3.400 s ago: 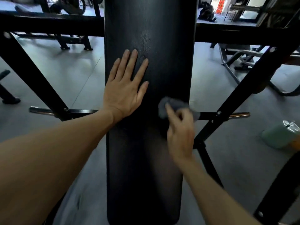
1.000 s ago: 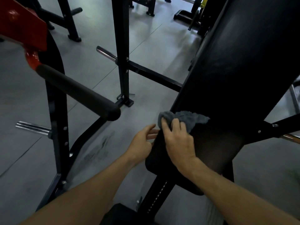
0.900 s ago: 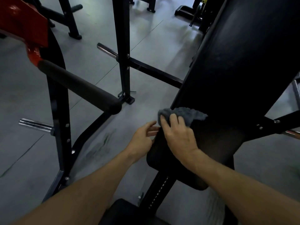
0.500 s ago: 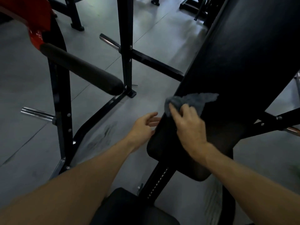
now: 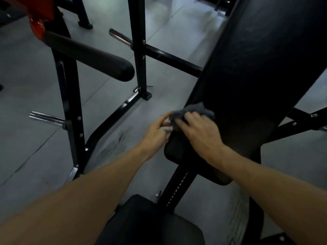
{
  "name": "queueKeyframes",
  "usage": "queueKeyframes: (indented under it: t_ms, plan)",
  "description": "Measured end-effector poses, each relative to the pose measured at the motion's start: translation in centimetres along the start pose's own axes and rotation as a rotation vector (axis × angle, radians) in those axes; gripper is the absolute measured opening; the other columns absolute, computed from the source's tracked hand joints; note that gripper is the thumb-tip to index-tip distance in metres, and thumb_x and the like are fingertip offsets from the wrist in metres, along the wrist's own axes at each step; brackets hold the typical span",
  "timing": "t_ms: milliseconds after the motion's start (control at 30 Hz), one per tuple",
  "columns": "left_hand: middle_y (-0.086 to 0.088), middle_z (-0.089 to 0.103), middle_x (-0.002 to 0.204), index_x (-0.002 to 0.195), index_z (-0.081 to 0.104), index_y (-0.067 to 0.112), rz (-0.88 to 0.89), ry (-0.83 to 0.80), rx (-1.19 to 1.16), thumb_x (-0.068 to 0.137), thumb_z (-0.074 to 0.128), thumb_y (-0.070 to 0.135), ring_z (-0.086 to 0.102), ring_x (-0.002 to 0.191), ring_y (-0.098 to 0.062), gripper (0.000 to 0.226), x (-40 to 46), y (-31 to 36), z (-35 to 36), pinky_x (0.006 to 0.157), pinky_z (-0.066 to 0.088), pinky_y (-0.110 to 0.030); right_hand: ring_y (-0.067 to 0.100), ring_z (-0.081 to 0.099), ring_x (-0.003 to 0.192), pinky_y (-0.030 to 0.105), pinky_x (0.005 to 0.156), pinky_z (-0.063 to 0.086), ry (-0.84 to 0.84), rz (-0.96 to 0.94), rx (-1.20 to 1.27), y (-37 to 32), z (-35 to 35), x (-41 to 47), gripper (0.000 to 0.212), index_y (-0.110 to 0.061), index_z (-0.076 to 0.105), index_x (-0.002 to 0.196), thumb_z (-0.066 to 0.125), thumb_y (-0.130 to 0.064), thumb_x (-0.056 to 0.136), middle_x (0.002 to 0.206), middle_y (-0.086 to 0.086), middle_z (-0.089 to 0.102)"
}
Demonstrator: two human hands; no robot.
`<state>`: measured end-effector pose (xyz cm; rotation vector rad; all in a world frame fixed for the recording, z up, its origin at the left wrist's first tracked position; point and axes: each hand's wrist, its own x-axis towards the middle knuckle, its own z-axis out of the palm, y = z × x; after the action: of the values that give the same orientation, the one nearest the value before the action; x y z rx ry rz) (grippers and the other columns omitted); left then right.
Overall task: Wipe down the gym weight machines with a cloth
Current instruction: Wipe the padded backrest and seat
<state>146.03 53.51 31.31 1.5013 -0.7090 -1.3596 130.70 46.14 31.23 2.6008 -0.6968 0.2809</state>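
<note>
A long black back pad (image 5: 256, 68) of a weight bench slants up to the right. At the pad's lower left edge my right hand (image 5: 200, 131) holds a bunched grey cloth (image 5: 192, 110) against it, fingers curled over the cloth. My left hand (image 5: 155, 133) hovers just left of the pad edge. Its blurred fingertips reach the cloth's corner, and I cannot see whether they hold it. The black seat pad (image 5: 150, 225) lies below, between my forearms.
A black padded roller arm (image 5: 88, 55) on a red bracket (image 5: 40, 15) juts in from the left. Black frame uprights (image 5: 138, 41) carry chrome weight pegs (image 5: 46, 118). A numbered adjustment post (image 5: 178, 188) runs under the back pad. Grey floor surrounds the machine.
The cloth, spread to the right half a second ago, is now bunched at the pad's left edge under my right hand. My left fingers have come in to the cloth.
</note>
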Motion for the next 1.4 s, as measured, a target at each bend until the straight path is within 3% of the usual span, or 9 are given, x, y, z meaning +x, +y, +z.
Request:
queueKeyframes:
  t_ms: [200,267,333,433,533,667,867,1167,1400]
  plan:
    - [0.004,0.056,0.132,0.139,0.058,0.025,0.111,0.072,0.217,0.092,0.032,-0.018,0.054,0.124,-0.013,0.068,1.7,-0.7,-0.7,0.098,0.048,-0.023,0.028,0.055,0.094,0.039,0.082,0.045,-0.008,0.153,0.082,-2.4,0.9,0.3,0.029,-0.014,0.068,0.118,0.067,-0.015,0.088,0.104,0.009,0.06]
    - [0.0,0.057,0.133,0.138,0.058,0.019,0.1,0.093,0.26,0.089,0.03,-0.019,0.055,0.122,-0.013,0.068,1.6,-2.3,-1.1,0.088,0.047,-0.012,0.028,0.055,0.094,0.038,0.083,0.046,-0.016,0.134,0.093,-3.9,1.8,0.1,0.027,-0.013,0.07,0.112,0.067,-0.015,0.086,0.104,0.009,0.06]
    - [0.0,0.062,0.118,0.129,0.06,0.017,0.072,0.111,0.233,0.091,0.031,-0.018,0.06,0.107,-0.009,0.059,1.0,-4.0,-1.4,0.071,0.051,-0.008,0.028,0.056,0.095,0.038,0.082,0.046,-0.03,0.086,0.088,-5.5,2.8,-0.5,0.026,-0.011,0.07,0.108,0.066,-0.016,0.082,0.104,0.009,0.061]
    - [0.0,0.067,0.102,0.121,0.061,0.011,0.011,0.126,0.127,0.094,0.035,-0.016,0.065,0.092,-0.014,0.046,0.3,-6.5,-1.5,0.077,0.058,-0.019,0.028,0.055,0.093,0.038,0.078,0.047,-0.032,-0.01,0.113,-7.7,4.3,-2.1,0.022,-0.01,0.07,0.101,0.061,-0.015,0.082,0.1,0.008,0.06]
    - [-0.008,0.069,0.108,0.124,0.061,0.009,-0.048,0.13,0.122,0.098,0.035,-0.01,0.067,0.096,-0.018,0.041,0.0,-8.7,-1.7,0.081,0.06,-0.025,0.025,0.055,0.092,0.036,0.077,0.047,-0.044,-0.12,0.134,-9.3,5.0,-4.0,0.027,-0.012,0.073,0.103,0.052,-0.015,0.085,0.102,0.006,0.06]
    - [-0.006,0.057,0.127,0.142,0.051,0.01,-0.055,0.12,0.275,0.102,0.031,-0.008,0.058,0.116,-0.021,0.048,-0.9,-10.2,-1.8,0.097,0.053,-0.031,0.025,0.049,0.098,0.033,0.084,0.042,-0.206,-0.396,0.082,-8.2,5.6,-9.4,0.031,-0.014,0.078,0.105,0.072,-0.024,0.076,0.106,0.003,0.064]
    - [-0.007,0.038,0.156,0.155,0.038,0.014,0.486,0.189,0.84,0.097,0.043,-0.009,0.042,0.138,-0.02,0.062,-0.1,-7.1,-1.0,0.116,0.033,-0.028,0.025,0.05,0.09,0.036,0.077,0.044,-0.119,-0.35,0.105,-0.9,2.4,-11.0,0.042,-0.023,0.072,0.117,0.042,-0.017,0.089,0.099,0.004,0.058]
    - [-0.013,0.026,0.165,0.159,0.026,0.007,0.914,0.165,1.078,0.088,0.042,-0.007,0.018,0.155,-0.028,0.075,3.2,3.6,3.6,0.124,0.026,-0.041,0.033,0.055,0.085,0.041,0.069,0.049,0.181,0.311,0.086,6.5,-2.4,-0.8,0.041,-0.015,0.062,0.131,0.05,-0.004,0.094,0.102,0.014,0.06]
    - [-0.014,0.011,0.169,0.162,0.02,0.013,1.137,-0.044,1.569,0.089,0.05,0.005,0.004,0.157,-0.034,0.08,2.6,-0.4,2.5,0.127,0.011,-0.049,0.024,0.053,0.087,0.033,0.069,0.054,-0.144,0.001,0.27,-5.7,4.2,-16.9,0.026,-0.02,0.071,0.101,0.072,-0.013,0.075,0.096,0.004,0.064]
